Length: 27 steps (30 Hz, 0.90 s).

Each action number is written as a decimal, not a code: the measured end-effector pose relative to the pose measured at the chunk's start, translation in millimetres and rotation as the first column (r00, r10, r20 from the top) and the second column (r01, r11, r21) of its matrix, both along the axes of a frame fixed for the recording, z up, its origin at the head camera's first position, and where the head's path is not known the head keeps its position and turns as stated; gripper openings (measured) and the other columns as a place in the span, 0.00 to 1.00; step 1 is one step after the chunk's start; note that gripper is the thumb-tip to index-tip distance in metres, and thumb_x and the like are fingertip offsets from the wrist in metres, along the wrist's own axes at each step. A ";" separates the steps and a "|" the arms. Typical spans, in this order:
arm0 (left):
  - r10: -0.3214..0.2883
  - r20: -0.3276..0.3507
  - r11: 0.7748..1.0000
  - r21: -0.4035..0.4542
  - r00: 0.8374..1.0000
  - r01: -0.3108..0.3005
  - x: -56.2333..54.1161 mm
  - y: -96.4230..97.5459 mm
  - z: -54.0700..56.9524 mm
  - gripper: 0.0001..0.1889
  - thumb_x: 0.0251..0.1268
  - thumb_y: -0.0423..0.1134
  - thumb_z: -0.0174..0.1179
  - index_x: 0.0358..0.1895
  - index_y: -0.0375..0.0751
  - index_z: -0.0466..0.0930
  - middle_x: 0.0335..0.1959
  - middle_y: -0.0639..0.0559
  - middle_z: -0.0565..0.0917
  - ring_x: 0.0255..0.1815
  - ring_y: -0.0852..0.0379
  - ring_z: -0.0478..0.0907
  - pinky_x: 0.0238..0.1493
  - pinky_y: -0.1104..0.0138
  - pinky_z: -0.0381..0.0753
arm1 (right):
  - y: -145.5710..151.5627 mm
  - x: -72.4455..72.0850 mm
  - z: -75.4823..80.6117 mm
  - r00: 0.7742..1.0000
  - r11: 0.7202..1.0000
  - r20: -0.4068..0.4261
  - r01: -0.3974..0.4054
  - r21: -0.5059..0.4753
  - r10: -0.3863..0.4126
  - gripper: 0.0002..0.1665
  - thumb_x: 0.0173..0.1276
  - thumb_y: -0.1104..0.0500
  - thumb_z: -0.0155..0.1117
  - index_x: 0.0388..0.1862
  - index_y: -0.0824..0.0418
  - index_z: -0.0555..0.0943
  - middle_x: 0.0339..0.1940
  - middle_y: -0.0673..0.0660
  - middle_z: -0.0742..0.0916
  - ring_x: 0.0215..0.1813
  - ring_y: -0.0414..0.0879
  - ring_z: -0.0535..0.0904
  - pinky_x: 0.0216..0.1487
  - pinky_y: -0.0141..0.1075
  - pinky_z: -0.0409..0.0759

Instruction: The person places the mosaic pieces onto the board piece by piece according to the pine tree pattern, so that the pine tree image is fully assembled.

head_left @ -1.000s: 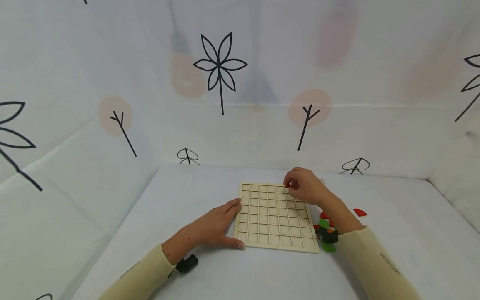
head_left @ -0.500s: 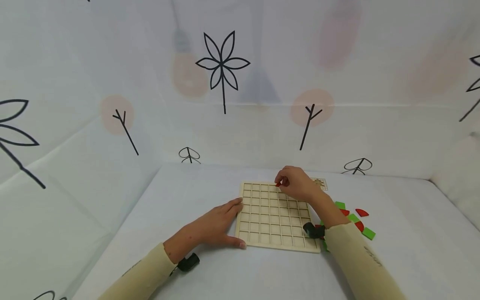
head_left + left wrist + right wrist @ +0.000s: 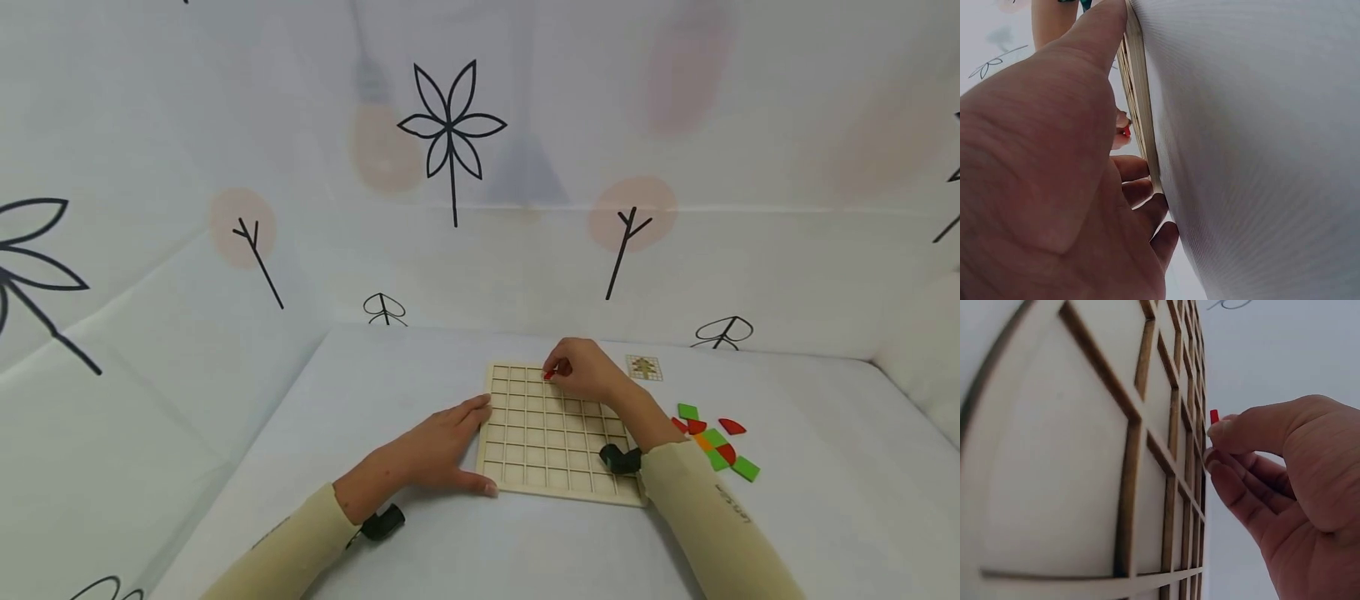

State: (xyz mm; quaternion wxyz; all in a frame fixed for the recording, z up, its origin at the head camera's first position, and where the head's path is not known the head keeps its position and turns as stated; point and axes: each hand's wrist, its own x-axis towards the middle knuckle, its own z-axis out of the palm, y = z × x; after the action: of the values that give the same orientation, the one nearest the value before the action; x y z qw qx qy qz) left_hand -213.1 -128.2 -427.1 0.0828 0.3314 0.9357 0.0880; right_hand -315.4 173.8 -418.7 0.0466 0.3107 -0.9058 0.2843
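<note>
A pale wooden grid board (image 3: 542, 435) lies flat on the white cloth, its square cells bare where they show. My left hand (image 3: 437, 450) lies along the board's left side, fingers stretched and spread. In the left wrist view its thumb and fingertips touch the board's side edge (image 3: 1141, 94). Over the board's far edge, my right hand (image 3: 588, 371) pinches a small red piece (image 3: 549, 375) between thumb and fingertips. The right wrist view shows one end of that red piece (image 3: 1214, 416) poking out; its full shape is hidden. The right forearm covers part of the board's right side.
Several green, red and orange flat pieces (image 3: 718, 448) lie right of the board, partly behind the right sleeve. A small card with a tree pattern on a grid (image 3: 644, 367) lies behind them. White cloth walls (image 3: 525, 258) with drawn plants enclose the table.
My right hand, with the red piece, has moved left along the board's far edge and slightly down. The card and more loose pieces have come into sight. My left hand stays against the board.
</note>
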 end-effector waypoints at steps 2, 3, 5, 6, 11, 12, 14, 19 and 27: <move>0.000 -0.005 1.000 0.000 1.000 0.000 -0.1 0.1 -0.2 0.63 0.58 0.81 0.62 0.86 0.41 0.52 0.89 0.49 0.49 0.85 0.47 0.58 0.81 0.53 0.66 | 0.6 -1.4 -2.8 1.000 1.000 0.001 -0.005 0.000 0.005 0.08 0.69 0.71 0.69 0.41 0.64 0.91 0.41 0.57 0.88 0.38 0.45 0.82 0.42 0.43 0.85; 0.001 -0.006 1.000 -0.003 1.000 -0.001 -0.3 0.2 -0.4 0.63 0.58 0.81 0.62 0.86 0.41 0.52 0.89 0.49 0.49 0.85 0.47 0.58 0.81 0.52 0.66 | 0.7 -1.9 -4.1 1.000 1.000 0.001 -0.008 0.001 0.008 0.08 0.69 0.72 0.68 0.41 0.64 0.91 0.41 0.57 0.88 0.38 0.45 0.82 0.41 0.42 0.85; 0.003 -0.005 1.000 -0.008 1.000 -0.003 -0.7 0.3 -1.2 0.63 0.58 0.81 0.61 0.86 0.41 0.51 0.89 0.49 0.49 0.85 0.48 0.57 0.81 0.53 0.65 | 0.8 -2.8 -5.9 1.000 1.000 -0.004 -0.012 0.008 0.012 0.08 0.70 0.72 0.69 0.41 0.63 0.91 0.41 0.56 0.87 0.38 0.44 0.82 0.41 0.41 0.84; 0.005 -0.004 1.000 -0.012 1.000 -0.005 -0.8 0.3 -1.5 0.64 0.58 0.81 0.61 0.87 0.42 0.51 0.89 0.49 0.49 0.85 0.49 0.57 0.81 0.53 0.65 | 0.7 -3.0 -6.3 1.000 1.000 -0.007 -0.013 0.010 0.014 0.07 0.70 0.71 0.69 0.40 0.63 0.91 0.41 0.56 0.87 0.38 0.44 0.81 0.42 0.41 0.84; 0.011 0.003 1.000 -0.015 1.000 -0.011 -1.3 0.5 -1.8 0.64 0.58 0.81 0.62 0.87 0.42 0.51 0.89 0.50 0.48 0.86 0.50 0.56 0.82 0.53 0.64 | 0.6 -2.8 -7.5 1.000 1.000 -0.016 -0.015 0.016 0.016 0.08 0.70 0.72 0.68 0.40 0.63 0.91 0.41 0.56 0.86 0.37 0.44 0.79 0.40 0.41 0.83; 0.011 0.004 1.000 -0.014 1.000 -0.011 -1.3 0.6 -1.9 0.64 0.58 0.81 0.62 0.87 0.42 0.51 0.89 0.50 0.48 0.86 0.50 0.56 0.82 0.53 0.64 | 0.7 -2.5 -7.5 1.000 1.000 -0.013 -0.013 0.017 0.013 0.08 0.71 0.72 0.68 0.40 0.63 0.91 0.41 0.57 0.86 0.37 0.44 0.79 0.40 0.41 0.83; 0.012 0.006 1.000 -0.012 1.000 -0.012 -1.2 0.4 -2.0 0.63 0.58 0.81 0.62 0.87 0.43 0.51 0.89 0.50 0.49 0.86 0.50 0.55 0.82 0.53 0.64 | 0.7 -2.3 -7.7 1.000 1.000 -0.008 -0.009 0.020 0.009 0.08 0.71 0.72 0.67 0.40 0.63 0.91 0.41 0.57 0.86 0.37 0.44 0.79 0.40 0.40 0.82; 0.010 0.005 1.000 -0.010 1.000 -0.010 -1.2 0.1 -2.0 0.63 0.58 0.81 0.61 0.87 0.43 0.51 0.89 0.50 0.49 0.85 0.50 0.56 0.81 0.53 0.64 | 0.2 -2.1 -7.4 1.000 1.000 -0.009 -0.013 0.021 0.013 0.09 0.71 0.72 0.66 0.39 0.62 0.91 0.41 0.57 0.85 0.37 0.43 0.78 0.39 0.41 0.81; 0.016 0.011 1.000 -0.005 1.000 -0.016 -0.3 -0.5 -1.1 0.63 0.58 0.81 0.61 0.87 0.43 0.51 0.89 0.50 0.49 0.86 0.50 0.55 0.82 0.53 0.64 | -1.4 -0.1 -5.7 0.999 1.000 -0.032 -0.008 0.030 0.008 0.09 0.72 0.71 0.67 0.37 0.61 0.90 0.39 0.55 0.85 0.37 0.44 0.80 0.40 0.41 0.83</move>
State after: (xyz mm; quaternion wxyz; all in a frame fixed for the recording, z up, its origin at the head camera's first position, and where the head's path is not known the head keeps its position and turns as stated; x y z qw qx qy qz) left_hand -213.4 -128.6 -428.1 0.0881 0.3231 0.9381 0.0880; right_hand -315.4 172.4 -424.4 0.0550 0.3195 -0.9079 0.2658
